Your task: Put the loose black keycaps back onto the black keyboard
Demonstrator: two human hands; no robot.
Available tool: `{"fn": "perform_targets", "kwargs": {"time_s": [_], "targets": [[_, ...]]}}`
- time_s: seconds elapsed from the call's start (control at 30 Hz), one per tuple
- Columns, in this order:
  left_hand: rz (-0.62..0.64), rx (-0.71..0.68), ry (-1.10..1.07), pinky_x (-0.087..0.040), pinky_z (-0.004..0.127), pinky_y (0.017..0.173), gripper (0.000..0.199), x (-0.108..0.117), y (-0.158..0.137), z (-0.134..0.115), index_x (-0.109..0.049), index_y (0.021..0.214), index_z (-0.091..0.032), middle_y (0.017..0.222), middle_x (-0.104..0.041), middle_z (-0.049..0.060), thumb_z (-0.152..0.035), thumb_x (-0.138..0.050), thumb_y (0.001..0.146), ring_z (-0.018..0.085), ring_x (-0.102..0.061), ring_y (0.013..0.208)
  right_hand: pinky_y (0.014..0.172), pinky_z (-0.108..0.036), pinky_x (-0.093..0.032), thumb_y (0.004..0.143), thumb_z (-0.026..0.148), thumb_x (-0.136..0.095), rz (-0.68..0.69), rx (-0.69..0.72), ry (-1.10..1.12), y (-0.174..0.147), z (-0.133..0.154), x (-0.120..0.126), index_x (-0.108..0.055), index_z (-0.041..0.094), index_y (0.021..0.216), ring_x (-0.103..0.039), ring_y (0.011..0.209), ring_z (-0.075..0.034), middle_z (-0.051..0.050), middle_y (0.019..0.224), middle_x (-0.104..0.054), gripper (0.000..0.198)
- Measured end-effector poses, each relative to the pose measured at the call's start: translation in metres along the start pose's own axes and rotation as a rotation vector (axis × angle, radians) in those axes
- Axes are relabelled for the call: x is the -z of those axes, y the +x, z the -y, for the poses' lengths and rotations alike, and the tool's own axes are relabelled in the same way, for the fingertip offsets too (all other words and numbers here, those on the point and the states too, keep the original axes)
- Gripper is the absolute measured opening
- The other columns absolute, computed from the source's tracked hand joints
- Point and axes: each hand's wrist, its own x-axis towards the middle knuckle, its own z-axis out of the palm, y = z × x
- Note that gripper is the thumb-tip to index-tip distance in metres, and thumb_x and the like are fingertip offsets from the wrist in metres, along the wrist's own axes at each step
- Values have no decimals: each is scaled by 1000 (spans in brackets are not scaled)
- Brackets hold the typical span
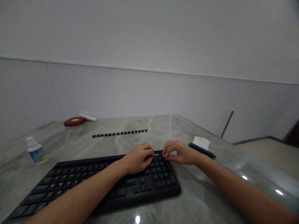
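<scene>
A black keyboard (126, 199) lies slantwise on the marble-patterned table, its number pad on the right. Over the top of the number pad, my left hand (139, 158) is closed, thumb and fingers pinched together near the upper keys. Close beside it, my right hand (178, 152) is pinched too, its fingertips touching the keyboard's upper right corner. What sits between the fingertips of either hand is hidden or too small to name. Beyond the keyboard, several small black keycaps (121, 133) form a straight row.
A white bottle with a blue label (38, 154) stands at the left. At the back left are a dark red box (74, 121) and a white strip (87, 117). On the right, a white object (201, 142) lies behind a dark bar (202, 150). A wall borders the table's back.
</scene>
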Motion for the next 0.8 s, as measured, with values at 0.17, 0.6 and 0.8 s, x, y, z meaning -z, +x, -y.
{"fn": "perform_targets", "kwargs": {"time_s": [0.17, 0.6, 0.8], "targets": [[3, 0, 0, -47, 33, 88, 16, 0, -1, 0, -66, 96, -16, 98, -62, 7, -13, -52, 88, 20, -56, 94, 77, -31, -51, 80, 13, -64, 41, 16, -30, 0, 4, 3, -70, 16, 74, -64, 81, -16, -7, 85, -71, 8], [10, 10, -4, -46, 32, 87, 17, 0, -1, 1, -66, 97, -15, 99, -61, 7, -12, -52, 88, 20, -55, 94, 77, -31, -50, 81, 13, -65, 59, -22, -48, -2, 3, 3, -71, 16, 78, -63, 82, -16, -7, 85, -70, 8], [6, 9, -6, -46, 32, 88, 17, 0, -1, 0, -66, 97, -15, 99, -61, 7, -12, -52, 88, 20, -55, 95, 77, -31, -50, 82, 13, -63, 87, -14, -85, -1, 6, 4, -72, 15, 82, -62, 82, -17, -8, 86, -69, 9]]}}
